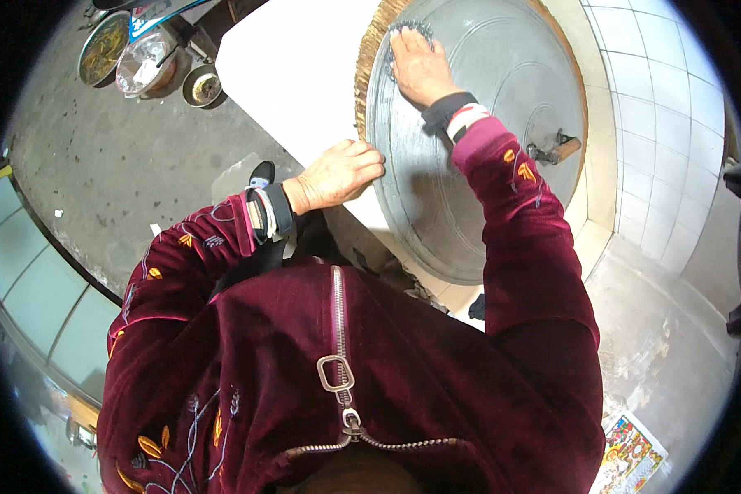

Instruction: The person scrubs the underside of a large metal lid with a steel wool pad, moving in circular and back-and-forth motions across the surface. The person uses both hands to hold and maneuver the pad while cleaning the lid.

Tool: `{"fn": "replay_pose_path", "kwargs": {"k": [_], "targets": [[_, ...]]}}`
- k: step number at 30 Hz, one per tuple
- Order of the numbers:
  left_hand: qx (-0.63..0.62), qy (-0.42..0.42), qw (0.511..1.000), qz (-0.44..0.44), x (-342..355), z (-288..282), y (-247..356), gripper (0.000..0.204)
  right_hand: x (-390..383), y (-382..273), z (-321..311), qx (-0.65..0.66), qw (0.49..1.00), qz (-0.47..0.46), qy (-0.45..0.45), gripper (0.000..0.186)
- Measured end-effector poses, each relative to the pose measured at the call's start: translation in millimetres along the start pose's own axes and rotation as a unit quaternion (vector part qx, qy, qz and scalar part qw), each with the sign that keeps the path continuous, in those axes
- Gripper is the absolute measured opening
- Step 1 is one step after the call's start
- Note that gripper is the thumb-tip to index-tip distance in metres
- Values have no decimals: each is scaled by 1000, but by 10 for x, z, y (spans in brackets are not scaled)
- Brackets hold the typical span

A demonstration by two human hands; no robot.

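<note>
This is a kitchen, probably a household one. A large round metal pot lid point(502, 99) with a wooden handle point(568, 150) and a wire scourer point(422, 30) belong to cooking and washing-up. White wall tiles point(659, 107) rise beside them, while a metal basin point(83, 64) and small pan point(190, 92), both holding food, sit on a bare grey floor point(123, 156).

Wall point(659, 115): white square tiles at right
Floor point(99, 165): grey, stained, dotted with pale scraps point(58, 214)
Counter point(292, 74): white, brightly lit
Left side: large pale green tiles point(41, 284)
Lower right: colourful printed sheet point(631, 455), smudged grey surface point(663, 342)
</note>
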State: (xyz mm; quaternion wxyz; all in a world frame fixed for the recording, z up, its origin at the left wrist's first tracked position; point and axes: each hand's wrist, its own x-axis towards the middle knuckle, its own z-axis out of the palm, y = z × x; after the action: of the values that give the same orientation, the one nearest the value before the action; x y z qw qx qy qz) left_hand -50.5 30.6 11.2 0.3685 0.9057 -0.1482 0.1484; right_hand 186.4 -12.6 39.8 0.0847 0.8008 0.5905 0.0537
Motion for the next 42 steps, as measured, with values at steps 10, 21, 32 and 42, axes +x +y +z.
{"fn": "replay_pose_path", "kwargs": {"k": [10,21,32,42], "targets": [[-5,-17,999,40,-17,-20,-48,26,-1987,-671,-477,132,988,-80,-18,51],[29,-44,998,30,41,-74,35,31,-589,270,-161,8,999,41,0,57],[23,-38,997,64,127,-66,96,22,-2981,-443,-474,134,971,199,-19,59],[-12,-45,996,81,199,-42,140,18,-3611,119,-134,32,889,453,50,58]]}}
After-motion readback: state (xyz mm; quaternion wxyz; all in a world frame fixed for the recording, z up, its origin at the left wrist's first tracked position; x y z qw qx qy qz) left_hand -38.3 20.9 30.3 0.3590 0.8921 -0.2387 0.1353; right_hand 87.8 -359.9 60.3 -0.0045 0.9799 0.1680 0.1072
